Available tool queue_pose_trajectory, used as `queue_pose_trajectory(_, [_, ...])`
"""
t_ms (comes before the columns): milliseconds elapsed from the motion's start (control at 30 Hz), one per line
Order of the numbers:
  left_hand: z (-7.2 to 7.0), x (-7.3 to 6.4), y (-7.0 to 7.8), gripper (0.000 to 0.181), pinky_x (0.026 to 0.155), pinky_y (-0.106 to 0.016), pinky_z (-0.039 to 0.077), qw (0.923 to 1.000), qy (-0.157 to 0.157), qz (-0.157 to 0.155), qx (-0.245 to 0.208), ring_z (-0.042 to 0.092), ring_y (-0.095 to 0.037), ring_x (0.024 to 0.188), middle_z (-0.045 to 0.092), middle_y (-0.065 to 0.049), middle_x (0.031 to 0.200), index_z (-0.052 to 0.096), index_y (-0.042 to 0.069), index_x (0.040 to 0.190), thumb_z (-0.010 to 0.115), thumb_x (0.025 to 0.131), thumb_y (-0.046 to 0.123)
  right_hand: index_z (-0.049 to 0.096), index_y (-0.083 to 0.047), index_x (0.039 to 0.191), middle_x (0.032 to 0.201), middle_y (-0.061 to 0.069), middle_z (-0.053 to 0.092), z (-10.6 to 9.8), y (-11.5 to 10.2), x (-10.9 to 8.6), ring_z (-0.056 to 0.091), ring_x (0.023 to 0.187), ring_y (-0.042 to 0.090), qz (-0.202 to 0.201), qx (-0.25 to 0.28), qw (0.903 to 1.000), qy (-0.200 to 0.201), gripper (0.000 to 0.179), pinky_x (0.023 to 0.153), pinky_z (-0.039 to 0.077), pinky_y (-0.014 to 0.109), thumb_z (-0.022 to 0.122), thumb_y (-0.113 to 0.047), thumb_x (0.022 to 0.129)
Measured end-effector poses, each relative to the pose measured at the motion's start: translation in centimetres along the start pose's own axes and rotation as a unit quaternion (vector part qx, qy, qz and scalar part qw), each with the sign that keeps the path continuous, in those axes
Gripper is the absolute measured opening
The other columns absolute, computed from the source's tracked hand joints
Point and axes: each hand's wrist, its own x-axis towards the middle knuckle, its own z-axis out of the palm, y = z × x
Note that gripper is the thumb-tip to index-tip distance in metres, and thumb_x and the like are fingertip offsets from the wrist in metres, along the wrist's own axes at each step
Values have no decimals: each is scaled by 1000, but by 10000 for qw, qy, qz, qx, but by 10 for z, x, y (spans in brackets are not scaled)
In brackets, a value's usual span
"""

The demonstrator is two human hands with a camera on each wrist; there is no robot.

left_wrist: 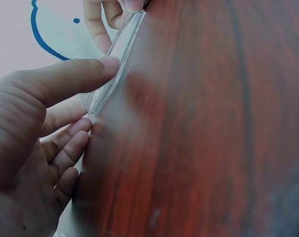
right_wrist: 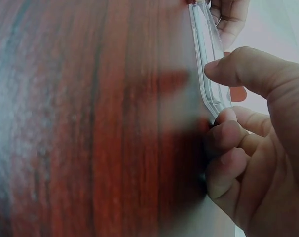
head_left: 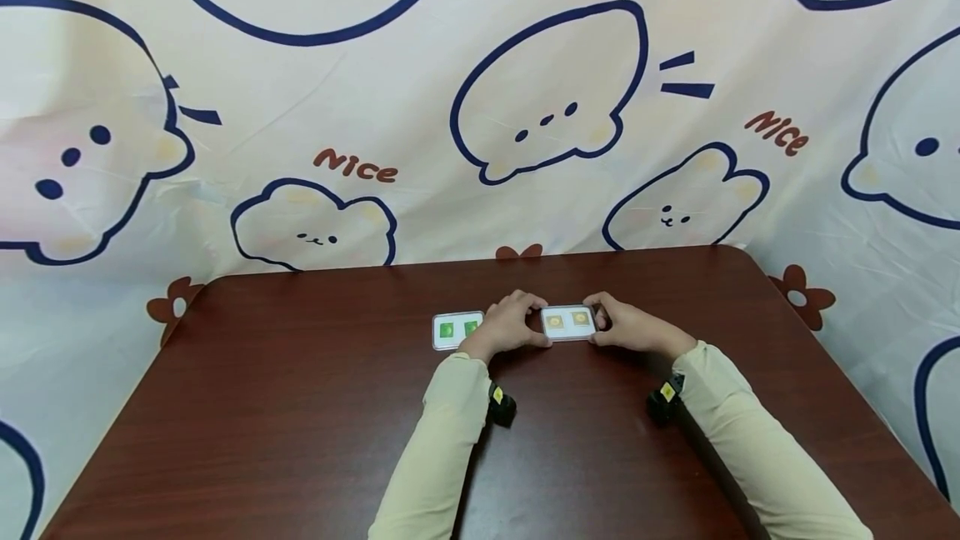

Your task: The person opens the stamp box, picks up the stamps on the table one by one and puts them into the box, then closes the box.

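Note:
A clear flat rectangular case (head_left: 567, 324) with a white insert and two small gold-coloured squares lies between my hands near the back of the table. My left hand (head_left: 508, 325) grips its left end, thumb along the near edge and fingers at the far side. At the right end my right hand (head_left: 632, 327) holds it the same way. Seen edge-on in the left wrist view, the case (left_wrist: 114, 74) is thin and transparent, close over the tabletop. A similar case (head_left: 456, 340) with two green squares lies just left, partly hidden behind my left hand.
The dark brown wooden table (head_left: 300, 423) has its far edge a short way beyond the cases. Behind it hangs a white cloth (head_left: 427, 107) with blue cartoon outlines. Each wrist carries a small black camera, such as the left wrist camera (head_left: 502, 408).

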Motion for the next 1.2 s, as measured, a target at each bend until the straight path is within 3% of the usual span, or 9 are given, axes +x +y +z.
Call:
queue_pose_trajectory(233, [-1,0,1,60,107,-43,31,10000,0,-6,-18,48,-20,122,51,-4,133,55,21,133,77,80,38,37,1,134,91,8,46,0,3,2,46,80,17,20,61,10000,15,56,69,39,26,66,-14,88])
queue_pose_trajectory(533, [-1,-4,2,58,109,-45,30,9999,-10,-23,-166,48,-22,122,50,-6,135,56,19,132,77,81,34,37,-3,137,91,8,44,0,3,1,47,65,17,258,360,9989,-143,58,55,42,26,67,-16,90])
queue_pose_trajectory(1200, [-2,-1,3,59,112,-45,31,9999,-73,13,127,43,-24,131,46,-6,141,54,19,136,75,83,34,37,-6,142,92,8,45,1,5,2,48,62,16,441,410,9982,-43,61,54,44,26,68,-18,90])
